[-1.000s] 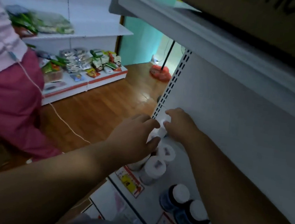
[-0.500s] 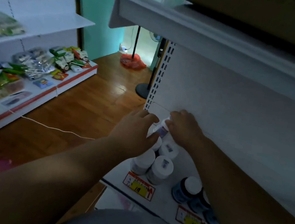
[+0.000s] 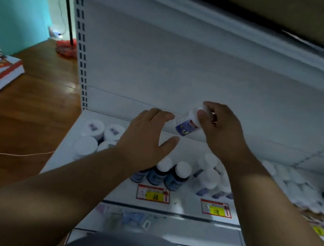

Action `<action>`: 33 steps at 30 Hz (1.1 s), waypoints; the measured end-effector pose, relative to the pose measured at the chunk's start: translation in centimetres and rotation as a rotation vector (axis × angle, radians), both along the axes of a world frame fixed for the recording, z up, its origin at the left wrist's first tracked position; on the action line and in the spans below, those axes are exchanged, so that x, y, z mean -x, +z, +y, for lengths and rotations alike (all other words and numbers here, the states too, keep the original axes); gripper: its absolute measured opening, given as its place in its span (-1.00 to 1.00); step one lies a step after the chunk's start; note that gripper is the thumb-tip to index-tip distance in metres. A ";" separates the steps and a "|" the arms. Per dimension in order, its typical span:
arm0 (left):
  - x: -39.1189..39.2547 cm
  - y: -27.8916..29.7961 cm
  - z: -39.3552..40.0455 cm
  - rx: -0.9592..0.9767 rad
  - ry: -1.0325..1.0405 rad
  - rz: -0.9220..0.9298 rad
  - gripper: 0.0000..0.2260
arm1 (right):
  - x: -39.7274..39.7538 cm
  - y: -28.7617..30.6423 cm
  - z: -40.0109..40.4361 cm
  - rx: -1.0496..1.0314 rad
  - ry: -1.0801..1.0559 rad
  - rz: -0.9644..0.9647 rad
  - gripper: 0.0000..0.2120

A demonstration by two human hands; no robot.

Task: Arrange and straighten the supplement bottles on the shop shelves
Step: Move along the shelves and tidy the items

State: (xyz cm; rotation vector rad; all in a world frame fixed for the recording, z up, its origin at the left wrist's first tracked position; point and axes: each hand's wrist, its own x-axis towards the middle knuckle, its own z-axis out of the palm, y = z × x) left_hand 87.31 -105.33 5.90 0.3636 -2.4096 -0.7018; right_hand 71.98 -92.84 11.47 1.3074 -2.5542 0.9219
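Your right hand (image 3: 220,128) pinches a tilted white bottle (image 3: 187,124) at centre frame, above bare shelf (image 3: 191,144); your left hand (image 3: 145,139) hovers, fingers spread. Price tags (image 3: 153,193) read 68 and 118.

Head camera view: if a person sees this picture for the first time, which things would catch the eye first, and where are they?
First, the small white bottle with a purple label, held tilted in the air before the shelf's back panel, gripped by the right hand. The left hand hovers open beside it. Below, on the white metal shelf, stand dark blue white-capped bottles, and two red-and-yellow price tags sit on its front edge.
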 end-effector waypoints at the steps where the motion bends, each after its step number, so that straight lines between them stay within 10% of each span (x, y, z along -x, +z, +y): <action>1: 0.8 0.1 1.1 -0.002 -0.034 -0.004 -0.54 | 0.6 0.2 1.4 0.021 -0.028 -0.005 -0.67; 21: 14.5 -4.6 15.6 0.351 0.019 -0.617 0.01 | 11.3 -4.9 13.8 -0.389 0.047 -0.033 -0.67; 33: 14.7 -5.9 15.5 0.497 0.028 -0.582 -0.04 | 10.3 -8.0 14.0 -0.533 0.018 -0.136 -0.65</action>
